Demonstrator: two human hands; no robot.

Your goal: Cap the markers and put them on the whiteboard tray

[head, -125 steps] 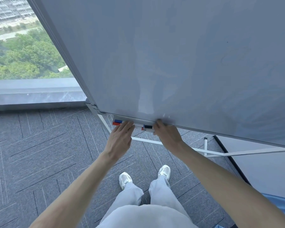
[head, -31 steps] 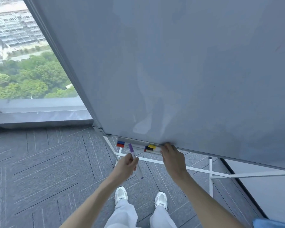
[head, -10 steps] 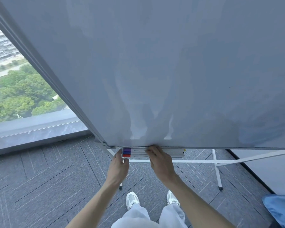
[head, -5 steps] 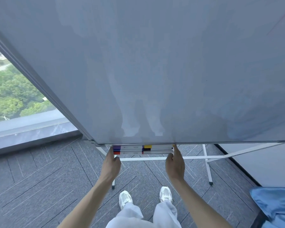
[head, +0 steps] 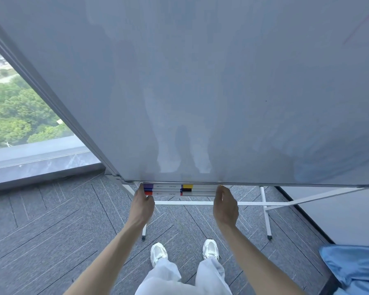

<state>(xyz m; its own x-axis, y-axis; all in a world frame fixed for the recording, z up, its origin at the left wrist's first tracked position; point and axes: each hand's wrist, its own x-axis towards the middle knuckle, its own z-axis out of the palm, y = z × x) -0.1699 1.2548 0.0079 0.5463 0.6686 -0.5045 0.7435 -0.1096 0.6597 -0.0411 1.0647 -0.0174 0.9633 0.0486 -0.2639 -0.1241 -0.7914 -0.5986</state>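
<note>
Markers [head: 179,190] lie in two end-to-end groups on the tray [head: 198,195], under the lower edge of the whiteboard [head: 200,92], centre of the frame. Visible caps are purple, red, yellow and black, and all are on; no bare tip is seen. Left hand [head: 142,206] rests at the left end, fingers lightly bent, fingertips against the capped ends, gripping nothing. Right hand [head: 225,207] sits at the right end, fingers extended towards the marker ends, likewise empty. Assessment: capping and placing appear done, and the step in hand is squaring the row between both hands. Next move calls for a gentle inward nudge, then release without rolling any marker off the front edge.
</note>
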